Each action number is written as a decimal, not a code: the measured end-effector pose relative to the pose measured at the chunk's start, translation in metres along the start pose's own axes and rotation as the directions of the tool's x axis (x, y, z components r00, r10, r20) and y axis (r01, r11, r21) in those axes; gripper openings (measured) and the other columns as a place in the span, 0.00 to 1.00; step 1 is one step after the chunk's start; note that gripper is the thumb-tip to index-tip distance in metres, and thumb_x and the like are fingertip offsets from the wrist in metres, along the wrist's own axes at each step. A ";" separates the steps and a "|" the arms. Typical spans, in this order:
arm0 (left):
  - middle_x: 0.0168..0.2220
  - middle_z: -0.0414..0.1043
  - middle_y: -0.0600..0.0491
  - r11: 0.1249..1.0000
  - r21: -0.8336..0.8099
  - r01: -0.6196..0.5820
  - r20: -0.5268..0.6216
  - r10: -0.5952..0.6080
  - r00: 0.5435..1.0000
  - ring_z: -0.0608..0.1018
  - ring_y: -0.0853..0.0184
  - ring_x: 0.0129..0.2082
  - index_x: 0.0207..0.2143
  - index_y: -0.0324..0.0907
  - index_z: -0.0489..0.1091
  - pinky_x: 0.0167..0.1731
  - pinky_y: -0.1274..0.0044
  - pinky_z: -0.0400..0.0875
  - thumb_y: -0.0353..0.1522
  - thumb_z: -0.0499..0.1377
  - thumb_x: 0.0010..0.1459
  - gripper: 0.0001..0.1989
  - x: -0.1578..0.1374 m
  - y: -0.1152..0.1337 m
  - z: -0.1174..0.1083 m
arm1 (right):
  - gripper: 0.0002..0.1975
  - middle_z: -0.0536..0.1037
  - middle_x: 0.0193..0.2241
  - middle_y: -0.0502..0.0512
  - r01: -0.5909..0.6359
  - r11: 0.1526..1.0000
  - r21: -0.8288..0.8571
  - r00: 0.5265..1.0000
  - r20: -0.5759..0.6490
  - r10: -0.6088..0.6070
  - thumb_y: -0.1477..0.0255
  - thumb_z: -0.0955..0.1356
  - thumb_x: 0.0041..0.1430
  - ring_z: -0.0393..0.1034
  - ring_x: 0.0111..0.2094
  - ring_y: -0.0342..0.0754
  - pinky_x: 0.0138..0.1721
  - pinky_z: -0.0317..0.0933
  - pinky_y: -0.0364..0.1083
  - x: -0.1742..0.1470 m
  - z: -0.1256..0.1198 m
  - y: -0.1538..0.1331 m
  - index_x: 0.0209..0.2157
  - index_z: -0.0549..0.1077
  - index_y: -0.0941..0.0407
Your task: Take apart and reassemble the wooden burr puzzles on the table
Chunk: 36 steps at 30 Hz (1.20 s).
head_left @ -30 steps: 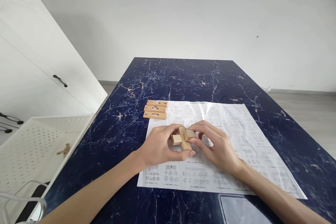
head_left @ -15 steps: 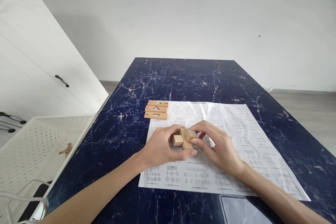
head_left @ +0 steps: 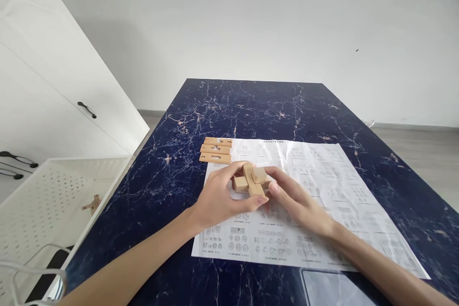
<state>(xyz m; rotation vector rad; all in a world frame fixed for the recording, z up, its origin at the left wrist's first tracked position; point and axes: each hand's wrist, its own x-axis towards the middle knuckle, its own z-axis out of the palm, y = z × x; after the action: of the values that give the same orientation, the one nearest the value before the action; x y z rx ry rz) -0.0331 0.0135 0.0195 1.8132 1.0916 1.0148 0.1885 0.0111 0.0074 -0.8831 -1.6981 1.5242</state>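
A wooden interlocking puzzle (head_left: 254, 184) of crossed light blocks is held above the printed sheet (head_left: 322, 229). My left hand (head_left: 220, 196) is closed around its left side, thumb along the near end of one block and fingers behind. At the puzzle's right side my right hand (head_left: 304, 203) grips with thumb and fingers; some of its fingertips are hidden behind the blocks. One block now points up toward me on the right of the cross. Beyond my left hand lie three flat wooden pieces with cut slots (head_left: 215, 149), marked with numbers, at the sheet's top left corner.
The sheet rests on a dark blue marbled table (head_left: 247, 110). A clear-topped flat object (head_left: 333, 289) lies at the near edge. To the left, a white perforated basket (head_left: 46, 201) holds a small wooden cross piece (head_left: 93, 204) and a cable. A white cabinet (head_left: 64, 71) stands behind it.
The puzzle has been turned in my hands, so a block now shows on its upper right. My right thumb has shifted from its front to its right side.
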 end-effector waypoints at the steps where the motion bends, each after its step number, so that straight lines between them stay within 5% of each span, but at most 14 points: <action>1: 0.43 0.82 0.52 1.000 0.012 -0.027 -0.023 0.027 0.999 0.82 0.60 0.42 0.48 0.44 0.74 0.45 0.69 0.77 0.42 0.72 0.54 0.22 0.000 -0.001 -0.001 | 0.16 0.80 0.41 0.55 -0.006 1.000 0.023 0.999 0.038 0.005 0.56 0.64 0.78 0.76 0.35 0.47 0.39 0.75 0.50 0.000 0.000 -0.001 0.56 0.69 0.51; 10: 0.42 0.77 0.50 0.979 0.038 -0.202 -0.029 0.203 0.979 0.78 0.60 0.42 0.47 0.44 0.76 0.44 0.68 0.76 0.47 0.72 0.55 0.23 0.001 -0.001 0.000 | 0.12 0.80 0.37 0.55 -0.045 0.988 -0.151 0.999 -0.013 0.044 0.59 0.74 0.68 0.74 0.36 0.51 0.41 0.73 0.52 -0.001 0.005 0.006 0.45 0.79 0.52; 19: 0.41 0.76 0.50 0.957 0.038 -0.288 -0.048 0.289 0.956 0.77 0.62 0.38 0.47 0.44 0.75 0.39 0.69 0.76 0.52 0.72 0.54 0.27 0.000 -0.005 0.005 | 0.08 0.77 0.35 0.53 -0.033 0.984 -0.177 0.999 0.009 0.036 0.65 0.72 0.67 0.69 0.33 0.47 0.33 0.69 0.47 -0.001 0.005 0.004 0.38 0.75 0.54; 26: 0.38 0.76 0.50 0.964 0.066 -0.259 -0.162 0.266 0.950 0.76 0.62 0.36 0.47 0.44 0.76 0.38 0.68 0.73 0.60 0.60 0.62 0.30 0.002 0.004 -0.006 | 0.08 0.71 0.28 0.48 0.066 0.914 -0.401 0.998 0.049 -0.051 0.66 0.72 0.67 0.62 0.26 0.43 0.27 0.59 0.45 0.001 0.007 0.006 0.36 0.73 0.54; 36: 0.40 0.75 0.52 0.969 0.170 -0.177 -0.239 0.215 0.947 0.74 0.66 0.33 0.47 0.45 0.73 0.35 0.71 0.73 0.46 0.68 0.58 0.20 0.007 -0.004 -0.006 | 0.16 0.74 0.29 0.52 -0.116 0.933 -0.340 0.986 -0.154 0.067 0.56 0.70 0.68 0.65 0.28 0.47 0.28 0.59 0.47 0.003 0.006 0.014 0.36 0.74 0.54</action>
<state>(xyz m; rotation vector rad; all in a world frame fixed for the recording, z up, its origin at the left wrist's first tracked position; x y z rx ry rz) -0.0373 0.0226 0.0196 1.9796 1.1813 1.3485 0.1822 0.0117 -0.0072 -1.2379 -1.8754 1.2021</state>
